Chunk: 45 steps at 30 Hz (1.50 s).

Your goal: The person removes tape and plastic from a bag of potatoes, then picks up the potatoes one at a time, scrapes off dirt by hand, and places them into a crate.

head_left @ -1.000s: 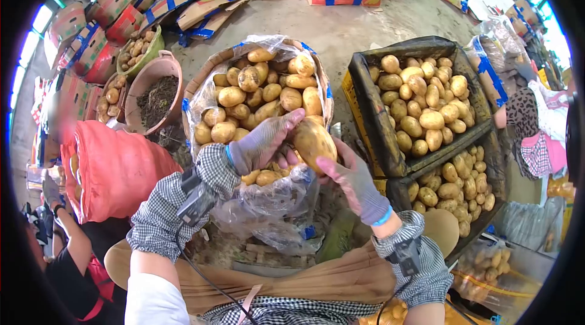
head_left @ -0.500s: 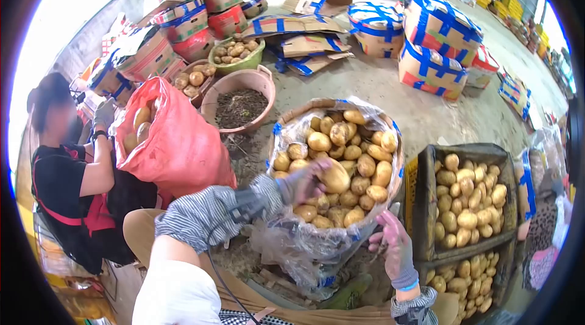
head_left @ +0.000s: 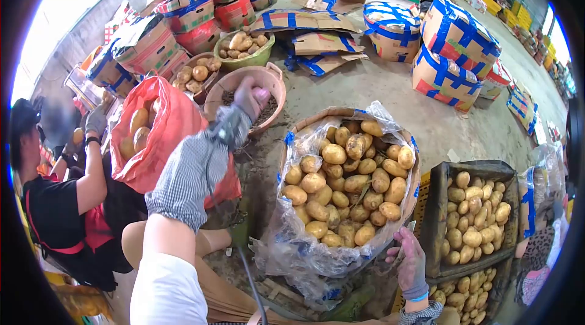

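My left hand [head_left: 248, 99], in a grey-purple glove, reaches over the pink basin [head_left: 280, 90] of dark debris. Its fingers point away from me and look stretched out, though slightly blurred; no potato shows in it. Beyond lies the green tub [head_left: 266, 55], where a pale potato [head_left: 237, 40] stands above the others. My right hand [head_left: 409, 259], in a pink-stained glove, hovers by the near right rim of the plastic-lined round carton [head_left: 289, 153]. Its fingers are loosely bent and apart. Inside the carton is a heap of potatoes [head_left: 356, 184].
Dark crates [head_left: 436, 215] of potatoes stand to the right. At left a co-worker [head_left: 58, 203] sits by a red sack [head_left: 159, 172] with potatoes. Taped cartons [head_left: 448, 75], flattened cardboard [head_left: 308, 20] and stacked boxes [head_left: 183, 11] lie farther back.
My left hand has left the potato it was on in the round carton and swung forward-left over the pink basin. My right hand stays by the carton rim. The view has shifted slightly.
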Motion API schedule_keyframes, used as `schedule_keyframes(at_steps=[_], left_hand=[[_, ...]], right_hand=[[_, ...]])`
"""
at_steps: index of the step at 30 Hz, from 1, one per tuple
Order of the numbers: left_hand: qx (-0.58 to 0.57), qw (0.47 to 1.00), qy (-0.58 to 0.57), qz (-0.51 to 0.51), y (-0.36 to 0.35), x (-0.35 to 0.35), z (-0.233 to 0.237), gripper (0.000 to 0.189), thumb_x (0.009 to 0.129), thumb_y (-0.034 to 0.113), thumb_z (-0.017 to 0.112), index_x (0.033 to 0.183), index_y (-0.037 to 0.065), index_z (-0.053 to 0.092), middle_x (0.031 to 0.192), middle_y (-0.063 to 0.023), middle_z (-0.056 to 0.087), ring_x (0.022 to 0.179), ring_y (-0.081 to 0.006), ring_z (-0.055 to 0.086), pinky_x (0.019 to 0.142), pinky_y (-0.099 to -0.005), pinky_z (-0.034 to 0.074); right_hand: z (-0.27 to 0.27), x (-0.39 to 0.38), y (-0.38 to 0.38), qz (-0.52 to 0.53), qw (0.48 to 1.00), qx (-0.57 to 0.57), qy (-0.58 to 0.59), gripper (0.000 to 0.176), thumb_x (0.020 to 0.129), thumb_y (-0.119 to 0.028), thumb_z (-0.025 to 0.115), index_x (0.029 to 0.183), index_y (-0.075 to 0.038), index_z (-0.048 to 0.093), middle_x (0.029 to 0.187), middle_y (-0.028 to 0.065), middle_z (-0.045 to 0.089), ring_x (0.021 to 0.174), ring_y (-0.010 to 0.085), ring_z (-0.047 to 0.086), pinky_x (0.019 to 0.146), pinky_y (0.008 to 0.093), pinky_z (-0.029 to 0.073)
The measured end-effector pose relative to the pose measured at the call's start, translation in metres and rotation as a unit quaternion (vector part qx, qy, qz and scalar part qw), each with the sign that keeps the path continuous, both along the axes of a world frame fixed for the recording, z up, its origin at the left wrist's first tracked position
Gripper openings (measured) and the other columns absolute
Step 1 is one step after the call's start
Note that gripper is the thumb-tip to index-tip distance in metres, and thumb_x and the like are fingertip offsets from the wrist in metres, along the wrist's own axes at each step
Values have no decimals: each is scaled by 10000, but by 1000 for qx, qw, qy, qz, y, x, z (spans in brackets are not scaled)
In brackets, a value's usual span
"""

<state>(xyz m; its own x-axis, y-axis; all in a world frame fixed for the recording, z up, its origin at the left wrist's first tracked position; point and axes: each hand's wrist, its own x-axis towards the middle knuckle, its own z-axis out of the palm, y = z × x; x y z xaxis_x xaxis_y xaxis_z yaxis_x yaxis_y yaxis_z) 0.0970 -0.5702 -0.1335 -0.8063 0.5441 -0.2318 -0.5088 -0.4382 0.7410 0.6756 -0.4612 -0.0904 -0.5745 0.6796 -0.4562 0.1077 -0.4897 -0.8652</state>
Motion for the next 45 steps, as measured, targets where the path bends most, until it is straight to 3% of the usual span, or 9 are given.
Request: schedule_keyframes(at_steps=[4,9,16,19,29,33,35,37,45], left_hand=[[27,987,-159,-25,1,101,-45,248,896,149,536,745,126,340,635,-7,362,505,-167,348,462,-319,320],[-175,970,138,-95,-3,192,-46,297,961,252,559,1170,42,572,982,-82,630,687,-137,618,583,-270,536],[-322,849,308,-283,37,239,-38,366,988,321,502,1201,34,579,1132,-81,628,887,-123,611,744,-245,517],[-392,610,638,-259,64,278,-26,421,853,218,583,1257,99,561,1218,-201,591,1107,-353,581,935,-398,472],[-490,273,743,-366,191,349,-65,445,737,205,663,1176,209,585,1124,-114,600,1081,-311,572,870,-407,473],[-426,263,752,-429,188,319,-63,520,745,302,718,1230,175,582,1053,-112,670,958,-270,645,798,-423,512],[-270,624,521,-516,168,311,-59,610,752,256,775,1293,117,529,1016,-95,679,869,-193,657,706,-349,540],[-235,774,193,-555,125,321,-34,645,818,185,748,1364,90,418,1011,-45,646,861,-110,637,631,-235,547],[92,869,-123,-471,14,422,36,583,991,507,371,1413,105,351,1250,-148,562,1020,-314,610,819,-379,513]], right_hand=[[-2,3,-3,16,1000,4,-26,524,947,-325,569,1347,-6,460,1193,126,547,792,160,592,654,290,526],[0,6,-4,24,1000,-10,2,492,943,-285,583,1341,-17,476,1198,97,557,816,152,596,667,282,524],[17,27,-8,26,1000,-17,-6,475,934,-235,618,1336,-18,488,1218,80,564,876,143,601,703,264,528],[22,36,-8,45,999,2,2,486,933,-245,620,1339,-14,484,1225,85,556,882,139,600,702,259,528],[27,49,-8,15,1000,-11,7,546,905,-227,662,1369,-31,451,1240,49,556,885,99,578,727,246,504],[29,56,-7,16,1000,7,16,532,904,-201,662,1364,-29,457,1234,40,561,847,85,571,697,232,495],[35,58,-8,32,999,25,4,476,947,-205,592,1374,-45,455,1264,87,539,859,109,584,725,233,510],[32,58,-8,7,999,4,34,469,942,-171,596,1371,-39,458,1234,67,554,820,90,567,690,216,493],[17,40,-27,22,981,186,53,554,1003,-160,457,1503,-98,228,1007,63,594,590,33,480,540,172,431]])
